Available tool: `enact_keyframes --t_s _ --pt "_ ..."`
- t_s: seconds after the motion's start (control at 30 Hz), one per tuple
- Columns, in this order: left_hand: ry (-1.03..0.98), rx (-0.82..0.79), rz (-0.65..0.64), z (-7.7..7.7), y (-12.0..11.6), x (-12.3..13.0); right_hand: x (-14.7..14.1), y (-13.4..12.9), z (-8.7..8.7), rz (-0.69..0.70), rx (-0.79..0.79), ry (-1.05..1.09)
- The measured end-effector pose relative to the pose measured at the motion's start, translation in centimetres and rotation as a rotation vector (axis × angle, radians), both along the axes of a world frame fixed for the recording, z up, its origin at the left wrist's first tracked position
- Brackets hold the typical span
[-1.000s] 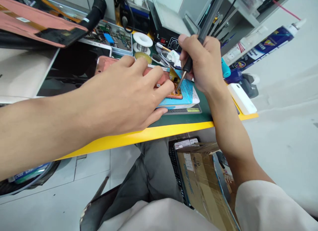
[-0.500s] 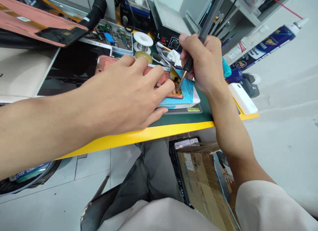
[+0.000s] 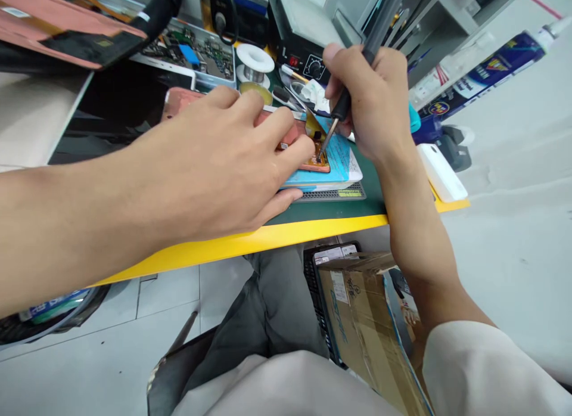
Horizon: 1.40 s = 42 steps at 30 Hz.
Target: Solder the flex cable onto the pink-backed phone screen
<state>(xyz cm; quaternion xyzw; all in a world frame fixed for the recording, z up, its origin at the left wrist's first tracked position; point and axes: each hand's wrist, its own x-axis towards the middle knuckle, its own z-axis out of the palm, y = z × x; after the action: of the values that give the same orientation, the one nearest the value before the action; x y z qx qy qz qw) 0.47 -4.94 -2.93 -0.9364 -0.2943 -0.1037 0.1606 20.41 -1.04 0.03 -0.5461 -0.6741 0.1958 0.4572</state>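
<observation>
Here, the soldering iron (image 3: 342, 106) is pinched in the right hand (image 3: 375, 100) at the board (image 3: 319, 164), the phone (image 3: 179, 98) pressed under the left hand (image 3: 218, 160).

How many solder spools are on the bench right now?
1: a white solder spool, on the bench beyond the left hand; others may be hidden.

The workbench (image 3: 250, 243) has a yellow front edge and a green mat (image 3: 370, 204). Directly on the mat lie a blue pad (image 3: 339, 163), a perforated metal strip (image 3: 330, 195) and a solder wire spool (image 3: 252, 61). A parts tray (image 3: 196, 55) and a black control unit (image 3: 304, 37) sit at the rear.
</observation>
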Motion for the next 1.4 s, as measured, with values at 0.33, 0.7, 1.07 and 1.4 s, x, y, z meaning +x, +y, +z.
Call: enact_keyframes --t_s 0.33,0.7,1.07,1.4 --pt "-0.052 -0.055 -0.043 0.2 0.1 -0.1 0.2 -0.1 0.0 0.026 0.002 -0.006" --pt "0.001 -0.056 -0.003 0.4 0.0 0.1 -0.1 0.0 0.1 0.023 0.016 0.002" --pt "-0.061 -0.121 -0.046 0.1 0.4 -0.1 1.2 0.8 -0.4 0.174 0.086 -0.014" --pt "-0.105 -0.171 -0.035 0.4 0.1 0.1 1.5 0.9 -0.5 0.257 0.057 0.046"
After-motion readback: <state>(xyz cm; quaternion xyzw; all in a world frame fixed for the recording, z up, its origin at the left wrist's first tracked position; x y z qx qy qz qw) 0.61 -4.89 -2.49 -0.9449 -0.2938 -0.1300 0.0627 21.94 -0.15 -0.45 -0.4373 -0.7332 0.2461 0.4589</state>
